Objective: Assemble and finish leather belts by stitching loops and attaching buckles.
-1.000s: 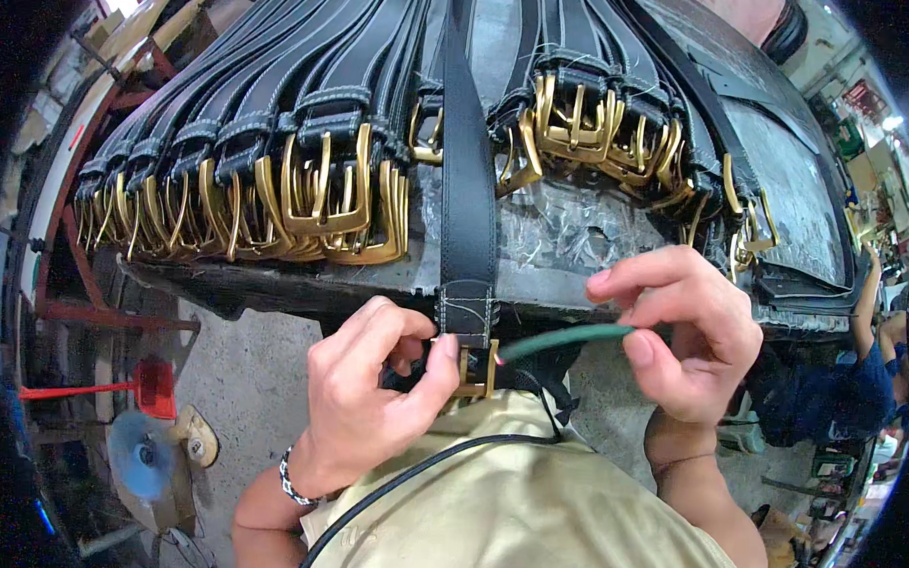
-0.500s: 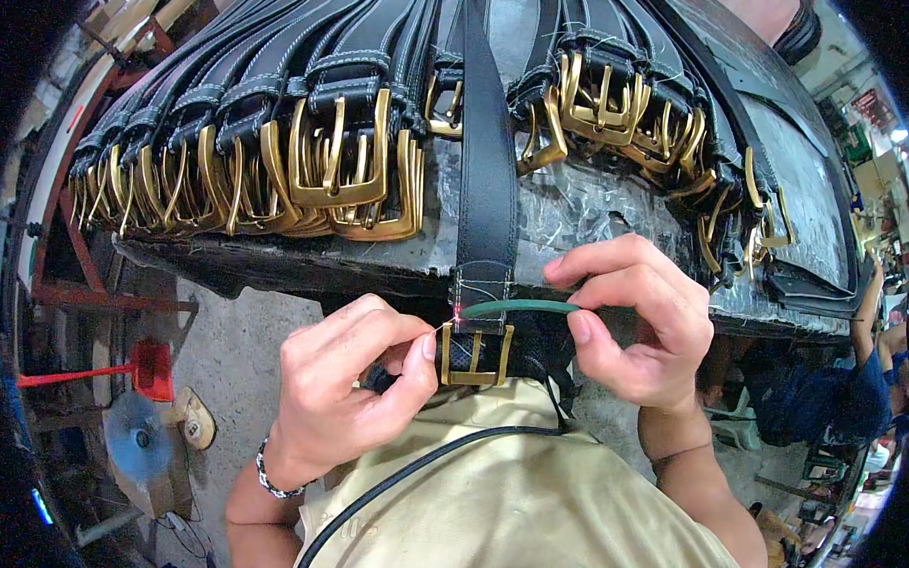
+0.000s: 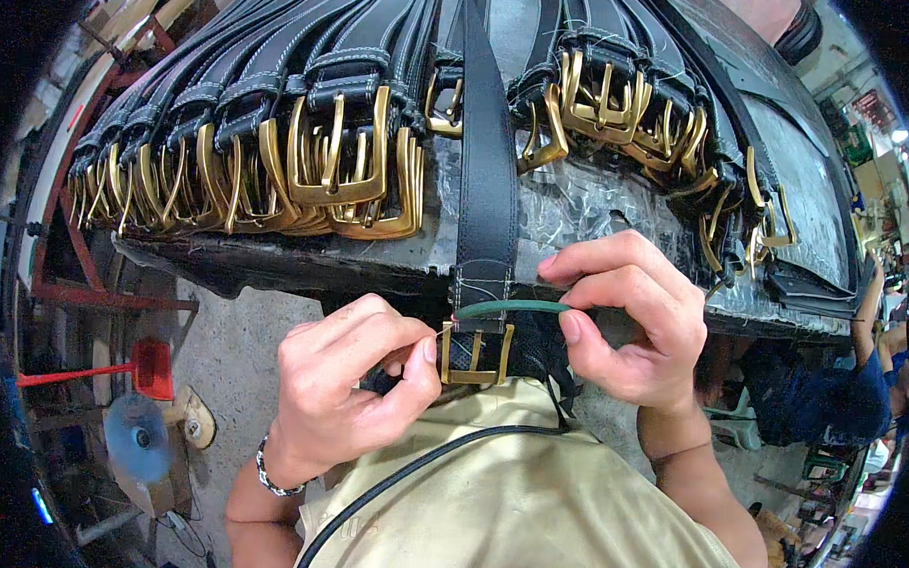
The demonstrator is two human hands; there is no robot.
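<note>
A black leather belt (image 3: 489,175) with pale stitching hangs over the table's near edge toward me. Its brass buckle (image 3: 476,375) lies at the lower end, in front of my tan apron. Beside the buckle's left side, my left hand (image 3: 357,366) is closed in a thumb-and-finger pinch; what it holds is too small to make out. Between thumb and forefinger, my right hand (image 3: 638,320) grips a thin curved green stick (image 3: 514,305) that looks like a piece of mosquito coil. Its far tip reaches across the belt to the left stitched edge, just above the buckle.
Many black belts with brass buckles lie on the dark table (image 3: 447,209), in a left pile (image 3: 268,167) and a right pile (image 3: 621,110). A black cord (image 3: 419,448) crosses my apron. A fan (image 3: 137,436) and a red dustpan (image 3: 152,369) stand lower left. Another person (image 3: 821,387) is at right.
The green stick and my right hand have shifted slightly left and up. A reddish glow at the stick's tip, seen earlier, is fainter now. My left hand stays almost in place.
</note>
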